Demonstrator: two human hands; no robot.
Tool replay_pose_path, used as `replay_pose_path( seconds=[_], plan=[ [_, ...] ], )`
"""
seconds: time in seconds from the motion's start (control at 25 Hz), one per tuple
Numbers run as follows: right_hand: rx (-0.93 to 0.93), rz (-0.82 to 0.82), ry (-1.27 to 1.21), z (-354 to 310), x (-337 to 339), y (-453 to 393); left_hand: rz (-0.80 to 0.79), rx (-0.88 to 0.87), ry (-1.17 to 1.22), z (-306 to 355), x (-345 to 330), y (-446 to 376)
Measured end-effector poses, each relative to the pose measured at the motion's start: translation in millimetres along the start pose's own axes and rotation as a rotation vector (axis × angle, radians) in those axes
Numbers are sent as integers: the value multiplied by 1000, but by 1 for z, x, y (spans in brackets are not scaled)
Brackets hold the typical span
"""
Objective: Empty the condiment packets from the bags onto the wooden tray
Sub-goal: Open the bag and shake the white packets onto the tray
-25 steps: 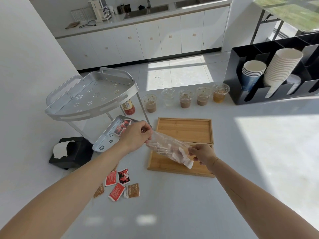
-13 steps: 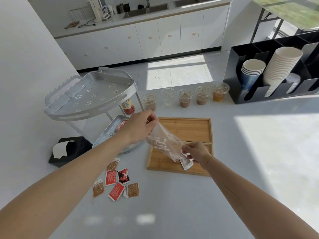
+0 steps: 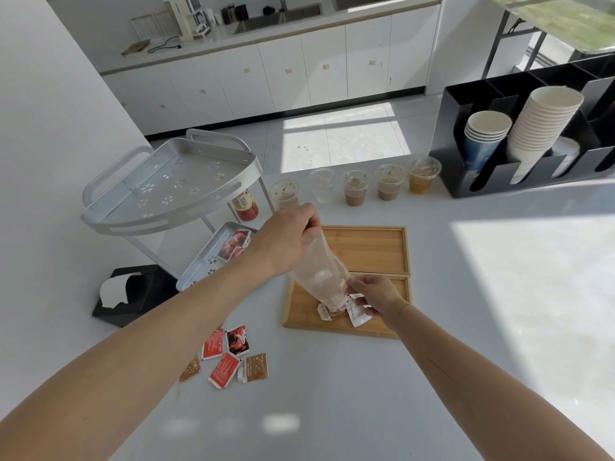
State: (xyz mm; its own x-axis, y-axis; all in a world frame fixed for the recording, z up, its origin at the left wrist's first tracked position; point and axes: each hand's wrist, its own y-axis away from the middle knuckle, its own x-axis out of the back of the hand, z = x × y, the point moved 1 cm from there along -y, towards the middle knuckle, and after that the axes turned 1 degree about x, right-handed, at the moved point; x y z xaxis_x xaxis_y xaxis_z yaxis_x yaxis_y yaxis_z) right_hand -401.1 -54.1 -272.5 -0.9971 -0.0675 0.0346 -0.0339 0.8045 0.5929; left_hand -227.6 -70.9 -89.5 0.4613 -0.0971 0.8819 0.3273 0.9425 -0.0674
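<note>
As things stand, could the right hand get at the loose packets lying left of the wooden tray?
Probably not at once: the right hand grips the bag's mouth, and the left forearm crosses before the loose packets.

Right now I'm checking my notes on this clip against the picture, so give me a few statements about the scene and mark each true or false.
1. The left hand holds the clear bag by its upper end. True.
2. The bag hangs over the wooden tray nearest the person. True.
3. No packets have reached that tray. False: a few pale packets lie on it below the bag.
4. Five lidded plastic cups stand in a row behind the trays. True.
5. The red and brown packets on the counter lie right of the trays. False: they lie left of them.
</note>
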Motion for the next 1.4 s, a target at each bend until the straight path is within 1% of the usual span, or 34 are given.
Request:
replay_pose_path(
  seconds=[0.48,1.0,1.12,1.24,1.32,1.4],
  plan=[
    [102,-8,8,-18,17,17,82,84,31,-4,30,12],
    [231,24,-23,-38,34,54,217,177,159,-12,42,48],
    [263,11,-4,-38,33,59,258,285,273,-28,36,60],
    [296,44,39,-32,23,63,296,414,490,-50,20,80],
    [323,59,35,-28,12,64,282,521,643,-68,8,100],
    [328,25,18,-25,-2,62,260,627,800,-87,-4,125]
  ],
)
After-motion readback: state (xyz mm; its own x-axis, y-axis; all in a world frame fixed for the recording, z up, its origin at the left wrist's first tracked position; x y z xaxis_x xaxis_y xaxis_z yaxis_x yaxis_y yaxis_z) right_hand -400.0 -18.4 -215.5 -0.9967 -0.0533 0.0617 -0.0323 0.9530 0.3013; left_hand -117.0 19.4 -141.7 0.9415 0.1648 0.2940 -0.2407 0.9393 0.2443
